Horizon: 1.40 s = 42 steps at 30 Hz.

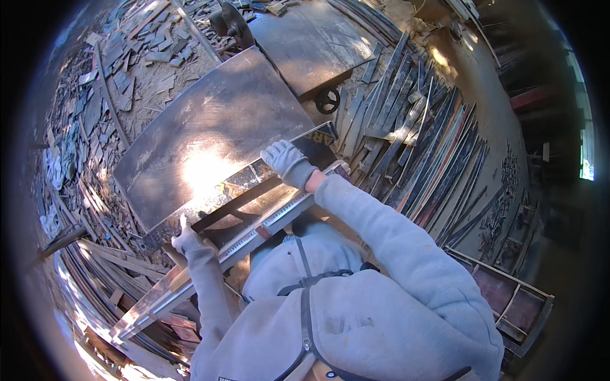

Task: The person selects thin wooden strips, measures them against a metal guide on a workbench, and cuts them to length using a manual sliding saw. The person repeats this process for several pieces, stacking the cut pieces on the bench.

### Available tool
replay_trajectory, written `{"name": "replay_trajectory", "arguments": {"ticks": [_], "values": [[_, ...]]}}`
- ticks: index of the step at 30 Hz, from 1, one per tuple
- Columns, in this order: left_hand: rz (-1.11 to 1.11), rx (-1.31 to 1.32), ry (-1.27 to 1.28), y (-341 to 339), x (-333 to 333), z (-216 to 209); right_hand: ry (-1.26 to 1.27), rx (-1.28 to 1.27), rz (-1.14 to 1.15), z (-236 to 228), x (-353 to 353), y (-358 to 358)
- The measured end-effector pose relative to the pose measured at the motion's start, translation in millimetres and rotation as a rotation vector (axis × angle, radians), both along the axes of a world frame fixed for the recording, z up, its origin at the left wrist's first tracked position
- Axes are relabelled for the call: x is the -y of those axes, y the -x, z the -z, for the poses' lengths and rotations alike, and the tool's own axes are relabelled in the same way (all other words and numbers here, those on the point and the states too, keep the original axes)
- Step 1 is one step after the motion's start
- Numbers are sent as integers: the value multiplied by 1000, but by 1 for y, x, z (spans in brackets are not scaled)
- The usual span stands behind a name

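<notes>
A long, narrow board with a dark, worn face and yellowish markings lies slantwise along the near edge of a brown metal machine table. My right hand, in a pale glove, grips it toward its far right end, fingers bent over the top. At the board's near left end is my left hand, also gloved. One digit is stretched along the board there, and the other fingers are mostly hidden at its edge. Closer to my body runs a metal rail with a measuring scale, parallel to the board.
A second metal table stands beyond, with a black handwheel by its near corner. Scrap wood pieces cover the floor at left. Long wooden strips are piled at right. A framed panel lies at lower right.
</notes>
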<state>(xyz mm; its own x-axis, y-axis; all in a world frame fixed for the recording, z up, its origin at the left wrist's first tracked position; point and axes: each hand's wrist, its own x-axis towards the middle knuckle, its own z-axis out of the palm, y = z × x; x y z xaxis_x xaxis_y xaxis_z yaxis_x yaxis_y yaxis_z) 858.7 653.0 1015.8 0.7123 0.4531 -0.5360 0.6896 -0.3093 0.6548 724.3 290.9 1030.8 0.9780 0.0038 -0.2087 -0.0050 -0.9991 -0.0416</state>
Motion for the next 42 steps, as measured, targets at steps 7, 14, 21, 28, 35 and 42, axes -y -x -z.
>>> {"name": "replay_trajectory", "arguments": {"ticks": [7, 14, 21, 28, 35, 42], "values": [[1376, 879, -505, 0, 46, -66, -72, 658, -158, -68, -33, -17], [1456, 951, -292, -53, 22, -70, 9, 526, -238, -148, -52, -52], [1490, 773, -311, -60, 14, -88, -146, 37, -331, -184, -55, -77], [1321, 380, -42, -59, 8, -94, -296, -13, -335, -197, -33, -82], [1165, 76, 126, -57, 2, -101, -432, -174, -297, -193, -18, -92], [1215, -287, -22, -51, 7, -117, -572, 39, -262, -145, -25, -90]]}}
